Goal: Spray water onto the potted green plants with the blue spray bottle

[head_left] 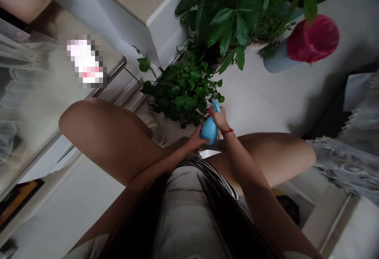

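A light blue spray bottle [209, 130] is held between my two hands in front of my knees. My right hand [220, 119] wraps round its neck and trigger head, with a red string bracelet on the wrist. Lower down, my left hand [196, 138] grips the rounded body from the side. The nozzle points away from me, toward a bushy plant with small green leaves [189, 89]. Its nearest leaves are close to the nozzle. Whether the trigger is pressed I cannot tell.
Behind stands a taller plant with long leaves [237, 18]. Right of it is a blue-grey bin with a pink liner [276, 57] on the white tiled floor [251, 93]. A cabinet with a pale top [38, 101] stands left; lace cloth [349, 148] hangs at right.
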Demonstrator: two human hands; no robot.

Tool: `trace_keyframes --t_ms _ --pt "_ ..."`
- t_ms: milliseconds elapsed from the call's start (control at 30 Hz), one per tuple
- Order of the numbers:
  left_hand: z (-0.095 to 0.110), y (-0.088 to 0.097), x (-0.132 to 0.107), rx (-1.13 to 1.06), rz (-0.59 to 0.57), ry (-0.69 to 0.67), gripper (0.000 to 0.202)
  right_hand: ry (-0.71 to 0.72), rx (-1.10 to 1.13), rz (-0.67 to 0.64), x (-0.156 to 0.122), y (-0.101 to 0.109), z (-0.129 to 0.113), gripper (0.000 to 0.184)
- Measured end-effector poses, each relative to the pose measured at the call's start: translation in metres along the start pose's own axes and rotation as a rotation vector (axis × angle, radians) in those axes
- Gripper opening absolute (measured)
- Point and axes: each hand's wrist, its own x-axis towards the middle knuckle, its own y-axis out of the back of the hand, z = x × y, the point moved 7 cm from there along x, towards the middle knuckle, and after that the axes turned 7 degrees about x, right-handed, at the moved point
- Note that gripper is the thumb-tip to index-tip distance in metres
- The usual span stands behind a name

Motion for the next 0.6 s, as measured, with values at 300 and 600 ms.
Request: trace_keyframes --t_ms 300,600 --pt "0.017 0.015 0.002 0.141 0.111 -0.032 0.110 0.050 0.035 0.052 0.003 -0.007 0.004 0.032" --pt "0.037 0.020 0.009 0.170 0.129 -0.041 0.099 0.041 -0.051 0.047 0.025 -0.016 -0.014 0.019"
